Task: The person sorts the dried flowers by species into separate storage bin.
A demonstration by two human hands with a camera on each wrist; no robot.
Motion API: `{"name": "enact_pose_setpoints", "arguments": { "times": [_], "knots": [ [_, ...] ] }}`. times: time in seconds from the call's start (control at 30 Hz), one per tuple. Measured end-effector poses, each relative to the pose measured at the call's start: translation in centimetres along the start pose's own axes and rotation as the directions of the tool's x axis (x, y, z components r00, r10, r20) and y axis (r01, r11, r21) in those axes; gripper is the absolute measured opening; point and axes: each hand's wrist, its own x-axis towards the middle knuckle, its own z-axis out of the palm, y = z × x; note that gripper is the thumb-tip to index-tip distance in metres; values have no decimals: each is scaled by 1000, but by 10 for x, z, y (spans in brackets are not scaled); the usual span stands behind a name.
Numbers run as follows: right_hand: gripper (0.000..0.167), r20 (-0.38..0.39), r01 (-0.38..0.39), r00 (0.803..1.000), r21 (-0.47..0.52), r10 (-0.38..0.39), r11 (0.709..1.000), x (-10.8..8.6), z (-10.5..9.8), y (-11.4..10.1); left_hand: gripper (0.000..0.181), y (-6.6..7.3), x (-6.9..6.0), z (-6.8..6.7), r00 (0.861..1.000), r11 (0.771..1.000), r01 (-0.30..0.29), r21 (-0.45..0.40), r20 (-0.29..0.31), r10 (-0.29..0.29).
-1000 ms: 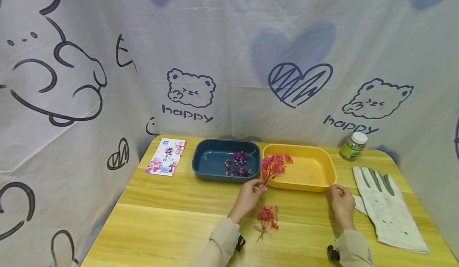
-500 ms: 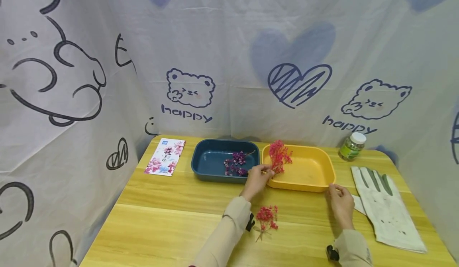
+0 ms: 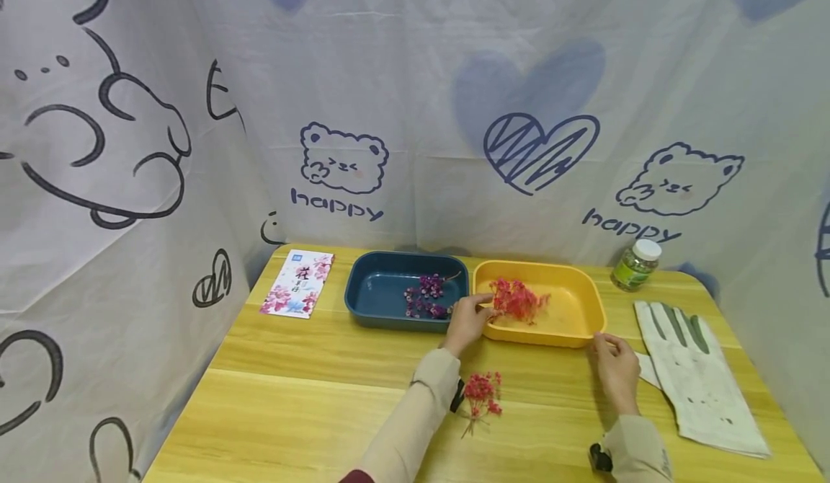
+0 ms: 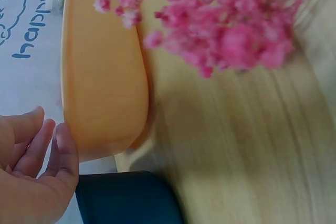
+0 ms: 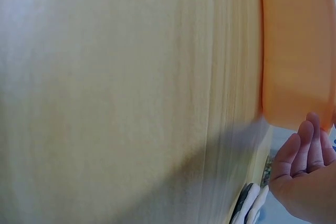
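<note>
My left hand (image 3: 468, 321) is at the near-left rim of a yellow tray (image 3: 586, 299). In the left wrist view its thumb and fingers (image 4: 65, 153) stand apart, with no stem visible between them. A bunch of pink dried flowers (image 3: 517, 300), blurred, lies low over the tray's left part, just right of that hand. My right hand (image 3: 617, 368) pinches the tray's near-right corner; the right wrist view shows its fingers (image 5: 314, 148) against the outer wall, the thumb mostly hidden. A smaller bunch of pink dried flowers (image 3: 482, 395) lies on the table in front.
A dark blue tray (image 3: 372, 317) with purple dried flowers (image 3: 429, 295) stands left of the yellow one. Farther left lies a floral printed packet (image 3: 298, 283). A white-lidded jar (image 3: 637, 265) stands at back right, with a white glove (image 3: 703, 382) in front. Printed cloth hangs behind the table.
My left hand has moved right and forward to the yellow tray's rim. The pink bunch has tipped from upright down into the tray and left the fingers. The right hand stays put.
</note>
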Motion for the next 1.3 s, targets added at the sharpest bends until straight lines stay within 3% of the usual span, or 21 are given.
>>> {"name": "enact_pose_setpoints", "arguments": {
  "times": [0.3,0.53,0.83,1.13,1.3],
  "knots": [
    [53,-10,-6,1000,1,6,1000,-1,1,-2,24,-6,-5,-3,999,999,-37,-13,-33,37],
    [54,-11,-1,1000,0,1,1000,-1,1,-2,22,-13,-21,-11,995,997,-62,-51,-78,58],
    [53,-15,-13,1000,-3,12,1000,-2,1,-2,23,-25,-59,-22,993,987,-38,-158,-114,20],
    [53,-13,-22,1000,4,22,1000,-1,1,0,26,-38,-103,-24,997,967,49,-249,-47,-63],
    [53,-9,-15,1000,10,15,1000,-1,1,1,29,-44,-123,-23,997,971,77,-225,9,-77]
  ]
}}
